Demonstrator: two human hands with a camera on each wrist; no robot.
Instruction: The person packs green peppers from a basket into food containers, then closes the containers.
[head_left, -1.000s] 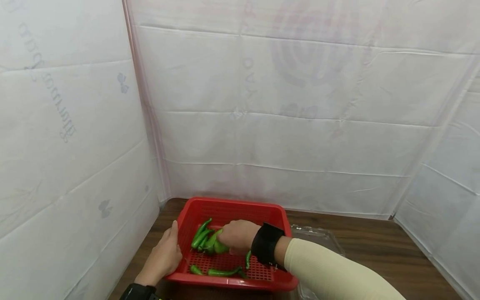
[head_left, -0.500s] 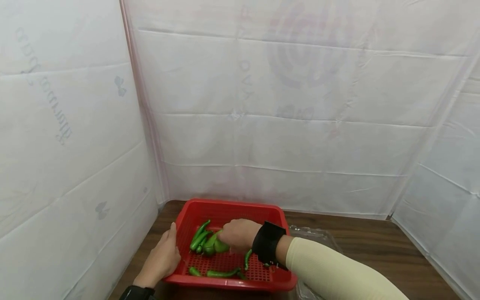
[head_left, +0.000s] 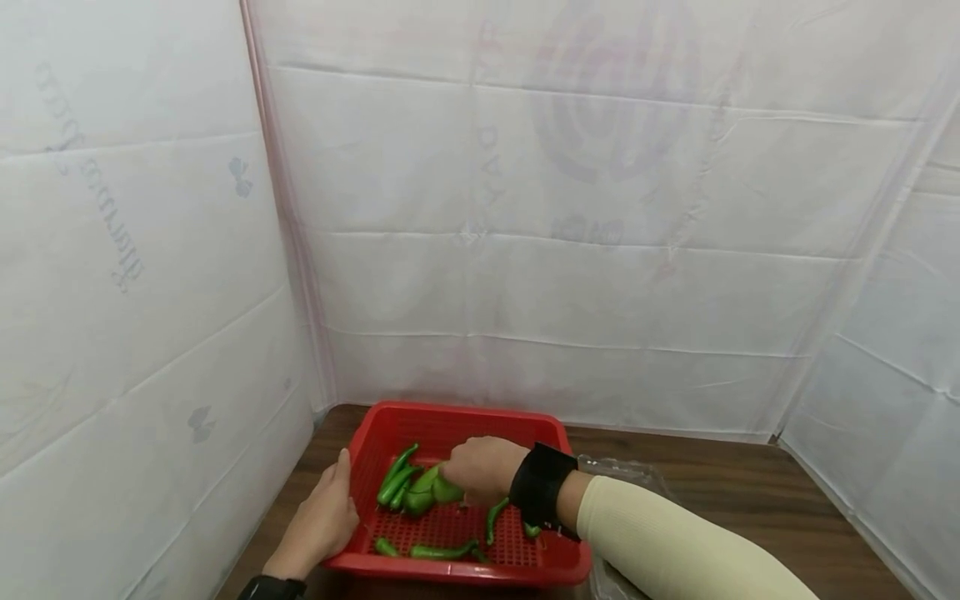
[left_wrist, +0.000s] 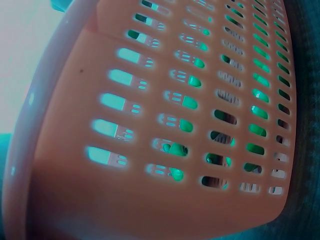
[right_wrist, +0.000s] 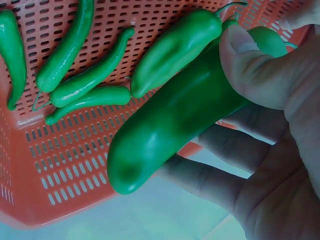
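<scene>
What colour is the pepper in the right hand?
Glossy green pepper, pinched by the right hand; clearest in the right wrist view.

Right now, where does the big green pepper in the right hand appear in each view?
Head: big green pepper lies mid-basket, at the right hand.
Left wrist: not identifiable; only green patches behind the slots.
Right wrist: centre, under the thumb.
Shared landmark: the red basket.

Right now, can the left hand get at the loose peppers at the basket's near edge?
Probably yes. The left hand rests open on the basket wall, the loose peppers lie just inside, and the right hand holds another pepper farther back.
</scene>
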